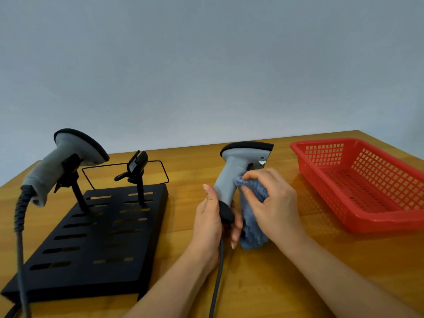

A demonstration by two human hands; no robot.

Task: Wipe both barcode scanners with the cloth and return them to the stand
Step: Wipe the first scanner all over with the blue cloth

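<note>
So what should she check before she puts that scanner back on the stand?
1. Scanner being wiped held firmly: ok, the left hand grips its base.
2. Cloth on the scanner: ok, the right hand presses it against the handle.
3. Whole scanner wiped: cannot tell, the cloth is only on the handle now.
4. Free holder on the stand: ok, the right clip is empty.
5. Other scanner in place: ok, it sits in the left holder.
6. Cable free of the stand: ok, it hangs toward the table edge.
</note>
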